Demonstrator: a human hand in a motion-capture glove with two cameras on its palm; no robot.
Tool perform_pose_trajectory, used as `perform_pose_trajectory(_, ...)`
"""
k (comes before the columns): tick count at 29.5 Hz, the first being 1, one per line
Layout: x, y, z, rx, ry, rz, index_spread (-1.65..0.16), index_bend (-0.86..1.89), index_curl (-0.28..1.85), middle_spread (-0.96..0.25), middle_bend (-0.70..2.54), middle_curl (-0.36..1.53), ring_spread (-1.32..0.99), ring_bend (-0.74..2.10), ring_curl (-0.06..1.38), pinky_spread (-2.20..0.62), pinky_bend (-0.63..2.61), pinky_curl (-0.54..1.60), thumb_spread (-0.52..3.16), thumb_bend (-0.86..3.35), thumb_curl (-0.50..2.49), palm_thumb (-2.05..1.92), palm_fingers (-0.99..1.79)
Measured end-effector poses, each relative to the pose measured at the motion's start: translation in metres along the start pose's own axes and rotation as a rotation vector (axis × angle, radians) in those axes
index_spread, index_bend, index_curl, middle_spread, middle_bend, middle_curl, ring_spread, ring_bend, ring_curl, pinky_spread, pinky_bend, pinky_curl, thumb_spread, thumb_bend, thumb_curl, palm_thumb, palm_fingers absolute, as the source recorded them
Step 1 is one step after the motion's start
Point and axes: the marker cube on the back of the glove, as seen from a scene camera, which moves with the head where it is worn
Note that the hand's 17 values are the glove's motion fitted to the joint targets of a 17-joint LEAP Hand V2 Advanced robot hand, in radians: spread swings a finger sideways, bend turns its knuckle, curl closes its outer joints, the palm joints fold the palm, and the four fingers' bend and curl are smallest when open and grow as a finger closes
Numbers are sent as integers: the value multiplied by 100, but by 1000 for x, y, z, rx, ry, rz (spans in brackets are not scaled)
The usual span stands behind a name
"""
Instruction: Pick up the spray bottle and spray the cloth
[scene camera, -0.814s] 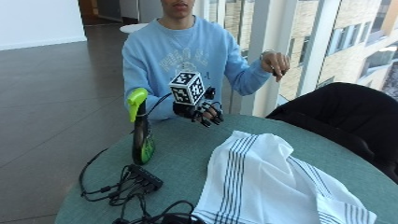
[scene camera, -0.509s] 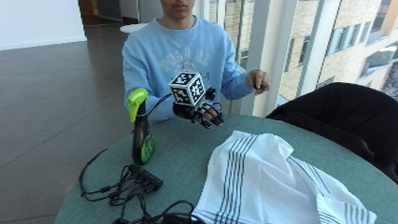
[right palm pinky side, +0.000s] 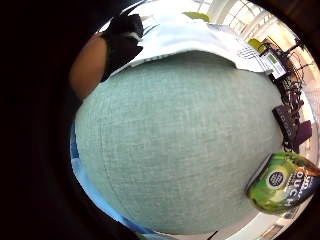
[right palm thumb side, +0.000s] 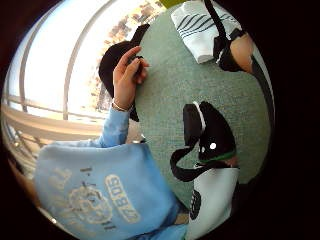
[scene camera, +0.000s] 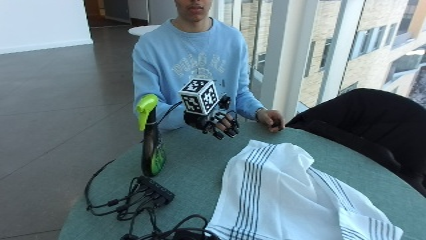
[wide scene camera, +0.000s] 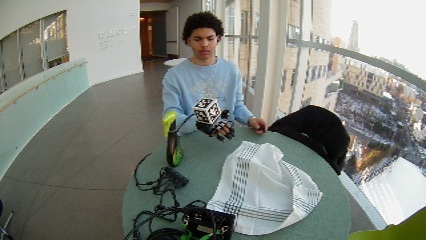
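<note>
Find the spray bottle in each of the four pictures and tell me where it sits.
Outside view: spray bottle stands upright on the green table, beside the gloved right hand.
Wide outside view: it stands at the table's edge, by the black cables.
Little finger side palm view: its green label shows at the table's rim.
Thumb side palm view: not in it.
Shared landmark: the striped white cloth.

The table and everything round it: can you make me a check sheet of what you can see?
Surface: round green table, cloth-covered.
Job's things: spray bottle stands upright near the edge; striped white cloth lies rumpled beside it.
Clutter: black box at the near edge.
Hands: gloved right hand hovers above the table, fingers relaxed, holding nothing; bare hand rests on the table edge.
Cables: black tangle near the bottle.
Surroundings: black chair, windows.
</note>
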Motion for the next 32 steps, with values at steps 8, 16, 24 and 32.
perform_pose_trajectory(8,4,15,-13,58,-8,6,-30,33,35,-8,31,32,0,20,21,23,17,21,115,26,30,68,67)
perform_pose_trajectory(16,8,75,-44,235,-79,84,-35,16,33,-8,32,35,-1,22,24,23,18,23,118,20,32,66,64)
perform_pose_trajectory(24,36,147,-84,504,-104,339,-40,11,28,-8,32,37,-1,28,27,23,20,26,117,12,31,64,63)
perform_pose_trajectory(32,114,182,-104,821,-61,515,-40,10,25,-8,30,37,-2,34,30,22,22,29,112,2,29,58,66)
